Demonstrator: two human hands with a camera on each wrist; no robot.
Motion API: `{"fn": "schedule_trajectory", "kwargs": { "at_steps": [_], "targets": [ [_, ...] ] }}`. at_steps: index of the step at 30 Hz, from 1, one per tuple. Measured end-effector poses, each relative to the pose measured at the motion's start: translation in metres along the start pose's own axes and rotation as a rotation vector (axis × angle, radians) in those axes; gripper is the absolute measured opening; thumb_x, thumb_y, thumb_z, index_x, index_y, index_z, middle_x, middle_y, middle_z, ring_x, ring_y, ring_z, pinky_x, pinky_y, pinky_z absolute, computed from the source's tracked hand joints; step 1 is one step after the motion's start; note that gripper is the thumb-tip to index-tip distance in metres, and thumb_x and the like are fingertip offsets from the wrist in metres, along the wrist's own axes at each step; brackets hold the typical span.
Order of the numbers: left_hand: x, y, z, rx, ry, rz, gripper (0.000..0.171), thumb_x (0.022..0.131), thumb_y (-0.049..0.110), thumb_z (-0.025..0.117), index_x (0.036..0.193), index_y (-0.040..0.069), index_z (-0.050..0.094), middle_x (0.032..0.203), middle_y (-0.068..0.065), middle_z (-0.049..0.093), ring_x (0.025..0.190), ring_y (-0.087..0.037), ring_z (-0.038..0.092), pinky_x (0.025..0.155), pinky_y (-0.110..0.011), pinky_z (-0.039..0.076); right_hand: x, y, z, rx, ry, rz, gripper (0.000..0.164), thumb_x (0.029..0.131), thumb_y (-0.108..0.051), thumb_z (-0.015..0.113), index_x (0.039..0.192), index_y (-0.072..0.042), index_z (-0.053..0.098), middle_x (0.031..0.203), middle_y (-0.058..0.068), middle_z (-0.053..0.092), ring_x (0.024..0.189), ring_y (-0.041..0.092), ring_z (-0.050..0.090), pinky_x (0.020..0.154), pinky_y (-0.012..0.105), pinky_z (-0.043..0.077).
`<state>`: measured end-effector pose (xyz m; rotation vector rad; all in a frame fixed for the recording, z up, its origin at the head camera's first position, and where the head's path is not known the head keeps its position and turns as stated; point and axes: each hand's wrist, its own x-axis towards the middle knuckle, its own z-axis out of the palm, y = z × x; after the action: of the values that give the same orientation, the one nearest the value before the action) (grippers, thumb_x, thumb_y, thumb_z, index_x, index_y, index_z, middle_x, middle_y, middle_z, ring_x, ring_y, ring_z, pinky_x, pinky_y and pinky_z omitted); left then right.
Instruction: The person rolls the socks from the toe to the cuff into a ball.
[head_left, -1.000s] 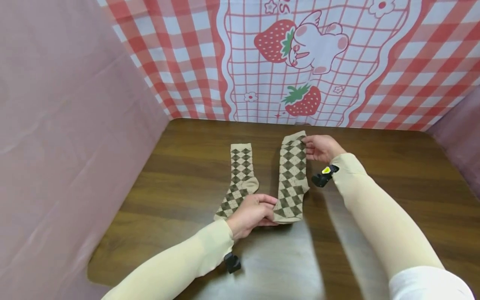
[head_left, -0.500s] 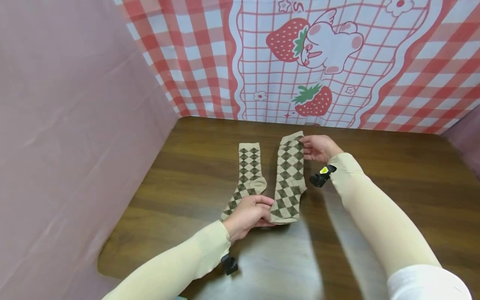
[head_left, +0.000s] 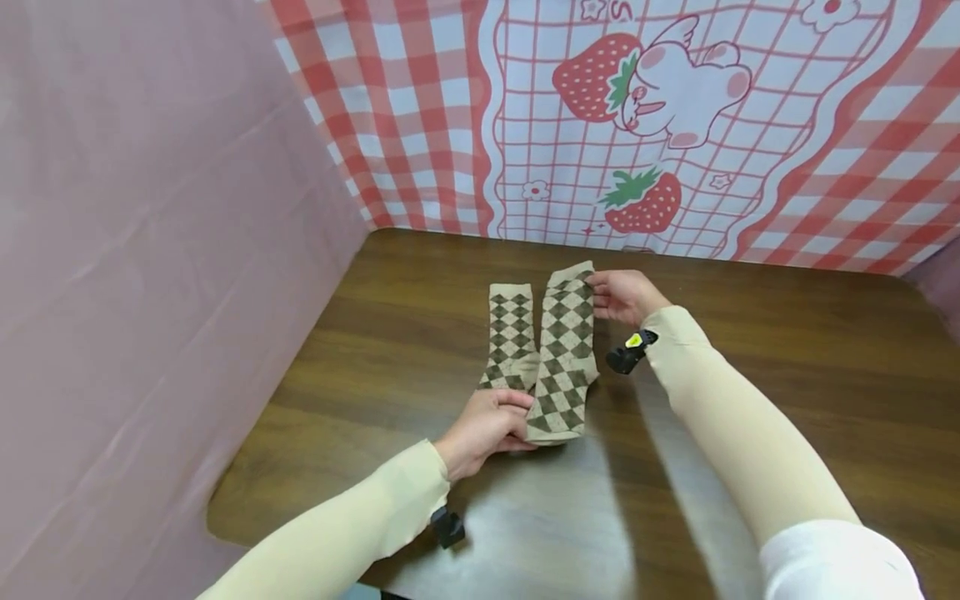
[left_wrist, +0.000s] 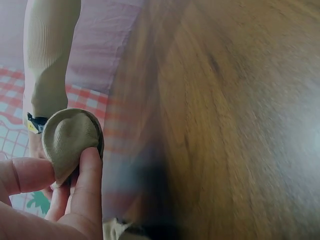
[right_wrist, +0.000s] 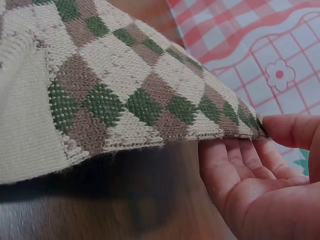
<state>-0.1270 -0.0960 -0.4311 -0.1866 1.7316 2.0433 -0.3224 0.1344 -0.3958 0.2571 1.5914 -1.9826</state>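
Note:
Both hands hold one beige sock [head_left: 565,342] with a green-brown diamond pattern, stretched lengthwise over the table. My left hand [head_left: 483,429] pinches its toe end; the left wrist view shows the plain beige toe [left_wrist: 72,137] between thumb and fingers. My right hand [head_left: 624,296] pinches the side edge close to the cuff, thumb above and fingers beneath, as the right wrist view shows. A second, matching sock [head_left: 512,329] lies flat on the table just left of the held one, which overlaps its heel side. My left hand covers the second sock's toe part.
The brown wooden table [head_left: 337,358] has rounded corners. Behind it hangs a red-and-white checked cloth [head_left: 420,125] printed with strawberries, and a pink cloth [head_left: 150,250] walls the left side. A black wrist camera [head_left: 630,352] sits below the right hand.
Both hands have moved left with the held sock, bringing it from beside the lying sock to over its right edge. The head view has shifted slightly left.

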Motion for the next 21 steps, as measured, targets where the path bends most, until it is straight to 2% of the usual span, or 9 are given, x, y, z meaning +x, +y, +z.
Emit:
{"fn": "schedule_trajectory", "kwargs": {
  "at_steps": [8, 18, 21],
  "targets": [
    [-0.004, 0.001, -0.017, 0.006, 0.043, 0.017, 0.052, 0.068, -0.018, 0.047, 0.119, -0.011, 0.058, 0.104, -0.015, 0.059, 0.074, -0.018, 0.057, 0.076, -0.04, 0.058, 0.012, 0.003, 0.016, 0.005, -0.026, -0.02, 0.008, 0.104, -0.005, 0.038, 0.107, -0.002, 0.046, 0.088, 0.005, 0.064, 0.082, 0.015, 0.066, 0.079, 0.031, 0.054],
    [-0.006, 0.005, -0.031, 0.104, 0.127, 0.025, 0.06, 0.061, -0.013, 0.041, 0.118, -0.008, 0.057, 0.089, -0.007, 0.052, 0.071, -0.019, 0.052, 0.064, -0.036, 0.058, 0.023, 0.01, 0.033, -0.026, -0.02, -0.045, 0.016, 0.103, -0.002, 0.041, 0.118, -0.004, 0.042, 0.088, 0.004, 0.062, 0.078, 0.015, 0.065, 0.077, 0.03, 0.054],
    [-0.007, 0.006, -0.036, 0.159, 0.157, 0.037, 0.063, 0.059, -0.012, 0.039, 0.118, -0.008, 0.058, 0.083, -0.006, 0.051, 0.067, -0.017, 0.048, 0.057, -0.029, 0.053, 0.028, 0.013, 0.039, -0.018, -0.019, -0.055, 0.013, 0.102, -0.001, 0.042, 0.115, -0.004, 0.044, 0.082, 0.003, 0.064, 0.075, 0.014, 0.066, 0.074, 0.03, 0.055]
  ]
}}
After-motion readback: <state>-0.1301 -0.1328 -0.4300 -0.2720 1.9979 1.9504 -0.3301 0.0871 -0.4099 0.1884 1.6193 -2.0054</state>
